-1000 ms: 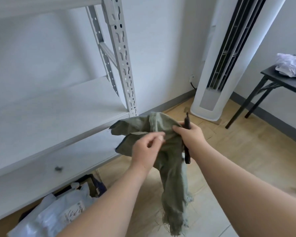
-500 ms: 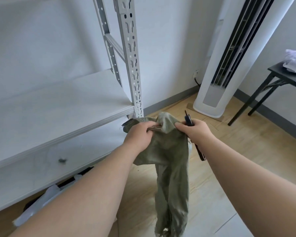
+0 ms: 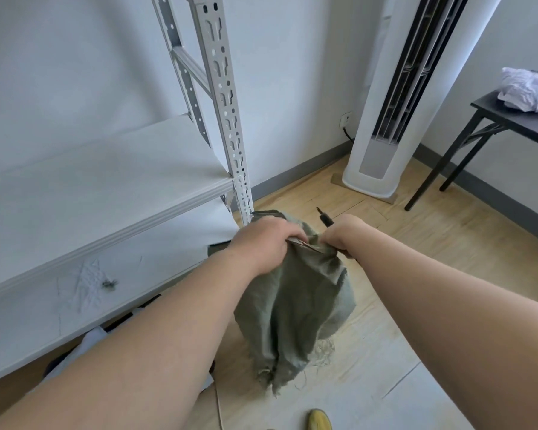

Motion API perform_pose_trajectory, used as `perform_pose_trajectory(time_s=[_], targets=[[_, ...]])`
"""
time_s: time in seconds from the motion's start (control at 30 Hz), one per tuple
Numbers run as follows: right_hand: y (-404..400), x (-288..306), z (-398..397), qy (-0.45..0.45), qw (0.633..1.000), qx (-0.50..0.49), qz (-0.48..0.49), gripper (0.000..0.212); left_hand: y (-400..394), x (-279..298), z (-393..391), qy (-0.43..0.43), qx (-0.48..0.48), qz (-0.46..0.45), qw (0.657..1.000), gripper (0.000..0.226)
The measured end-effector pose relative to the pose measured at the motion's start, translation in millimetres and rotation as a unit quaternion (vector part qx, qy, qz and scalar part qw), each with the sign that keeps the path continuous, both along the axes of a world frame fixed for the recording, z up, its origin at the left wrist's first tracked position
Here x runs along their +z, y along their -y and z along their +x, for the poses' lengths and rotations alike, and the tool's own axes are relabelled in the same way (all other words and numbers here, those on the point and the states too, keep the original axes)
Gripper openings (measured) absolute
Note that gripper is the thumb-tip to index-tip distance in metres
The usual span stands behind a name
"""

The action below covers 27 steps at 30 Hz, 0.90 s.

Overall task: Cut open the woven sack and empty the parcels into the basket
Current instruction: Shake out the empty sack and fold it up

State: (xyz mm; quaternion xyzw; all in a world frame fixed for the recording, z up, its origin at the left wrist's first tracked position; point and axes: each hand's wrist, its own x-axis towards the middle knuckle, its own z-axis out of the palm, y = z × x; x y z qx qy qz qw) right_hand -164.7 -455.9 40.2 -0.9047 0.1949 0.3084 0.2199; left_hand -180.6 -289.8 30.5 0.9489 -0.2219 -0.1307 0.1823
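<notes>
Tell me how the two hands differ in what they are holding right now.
The left hand grips only the limp green woven sack, bunching its top edge. The right hand pinches the same edge and also holds a slim black cutter, whose tip pokes up past the knuckles. Both hold the sack up over the wooden floor.

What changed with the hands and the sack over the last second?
The left hand went from pinching the sack to gripping its bunched top. The right hand still grips the sack and the cutter. The sack still hangs limp.
</notes>
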Motion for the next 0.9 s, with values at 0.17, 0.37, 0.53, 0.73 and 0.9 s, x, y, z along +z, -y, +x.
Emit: perform_pose_trajectory(time_s=[0.17,0.37,0.53,0.73,0.9], targets=[[-21,-8,-3,0.058,0.929,-0.252,0.264,0.007,-13,10,-2,-0.084,0.039,0.060,0.994,0.096],[-37,9,-5,0.060,0.899,-0.184,0.392,0.020,-12,10,-9,0.079,0.180,0.012,0.980,0.041],[-19,7,0,0.231,0.949,-0.058,0.207,0.031,-43,19,3,0.075,0.197,-0.044,0.977,0.032],[-28,5,11,0.299,0.931,0.201,0.052,0.051,-65,44,11,0.126,0.205,-0.091,0.966,0.042],[-32,7,26,0.218,0.940,0.254,-0.074,0.033,-82,61,16,0.154,0.269,-0.150,0.939,0.039]])
